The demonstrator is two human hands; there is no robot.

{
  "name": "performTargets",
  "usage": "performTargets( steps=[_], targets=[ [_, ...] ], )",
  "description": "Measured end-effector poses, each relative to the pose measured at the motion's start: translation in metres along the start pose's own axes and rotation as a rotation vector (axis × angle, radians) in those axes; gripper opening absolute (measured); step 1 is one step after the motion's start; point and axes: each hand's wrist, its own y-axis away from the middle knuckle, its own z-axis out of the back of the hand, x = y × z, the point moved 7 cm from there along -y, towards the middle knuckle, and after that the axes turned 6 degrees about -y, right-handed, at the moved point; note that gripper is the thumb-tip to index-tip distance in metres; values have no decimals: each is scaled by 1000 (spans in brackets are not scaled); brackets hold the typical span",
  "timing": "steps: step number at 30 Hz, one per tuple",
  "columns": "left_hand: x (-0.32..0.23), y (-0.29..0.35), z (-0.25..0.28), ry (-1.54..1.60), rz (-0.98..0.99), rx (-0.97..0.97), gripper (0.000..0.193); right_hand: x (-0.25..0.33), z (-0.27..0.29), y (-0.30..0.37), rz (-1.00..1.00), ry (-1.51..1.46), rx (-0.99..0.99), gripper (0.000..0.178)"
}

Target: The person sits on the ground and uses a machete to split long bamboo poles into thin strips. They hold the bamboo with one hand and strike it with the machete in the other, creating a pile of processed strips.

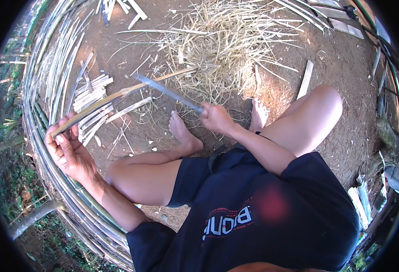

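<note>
At the left, my left hand (75,156) is closed round the near end of a long split bamboo strip (102,100). The strip slants up and to the right, and its far end lies over a heap of shavings. In my right hand (216,119), held in front of my body, is the handle of a long-bladed knife (174,95). Its blade points up and left, and the part near the tip crosses the strip about midway; whether the two touch I cannot tell. Most of the knife's handle is hidden in my fist.
A tangled heap of pale shavings (222,50) covers the ground ahead. Short split pieces (91,97) are stacked behind the strip, with thin slats (57,59) further left. Long bamboo poles (79,211) curve along the left side. One flat slat (305,79) lies beyond my right knee.
</note>
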Motion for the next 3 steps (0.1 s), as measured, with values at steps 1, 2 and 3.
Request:
performTargets(
  steps=[1, 2, 3],
  targets=[
    [0, -2, -3, 4, -9, 19, 28, -37, 0, -11, -58, 20, -38, 26],
    [0, -3, -1, 1, 9, -5, 29, -80, -2, -27, -111, 34, -75, 25],
    [-4, -3, 4, -11, 0, -12, 29, -77, -8, -32, -97, 30, -68, 25]
  ],
)
